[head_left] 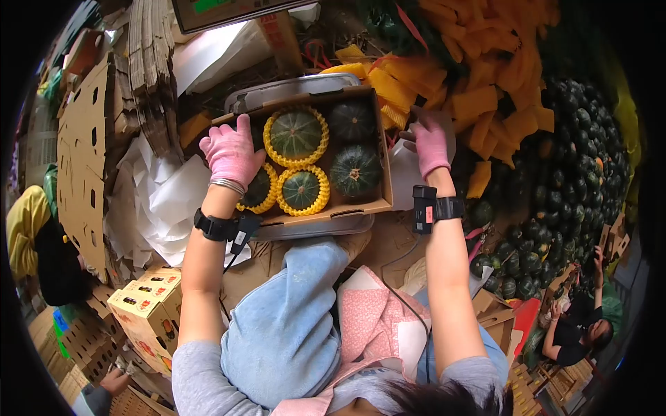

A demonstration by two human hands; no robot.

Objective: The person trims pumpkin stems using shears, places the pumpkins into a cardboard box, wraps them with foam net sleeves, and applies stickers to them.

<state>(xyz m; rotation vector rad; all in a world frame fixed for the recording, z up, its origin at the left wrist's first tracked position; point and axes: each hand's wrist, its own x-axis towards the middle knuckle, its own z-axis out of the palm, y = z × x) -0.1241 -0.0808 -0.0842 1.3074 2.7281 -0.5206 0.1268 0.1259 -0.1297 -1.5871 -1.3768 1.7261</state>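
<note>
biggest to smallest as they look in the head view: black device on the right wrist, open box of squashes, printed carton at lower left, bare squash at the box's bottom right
1. Open box
2. Printed carton
3. Bare squash
4. Black device

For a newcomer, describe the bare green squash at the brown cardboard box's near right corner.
Find the open, rectangular brown cardboard box, upper middle. The round dark green squash sits in its near right corner. Unlike the green squash in yellow foam netting at its left, it is bare; unlike the other bare squash, it lies in the nearer row.
</note>
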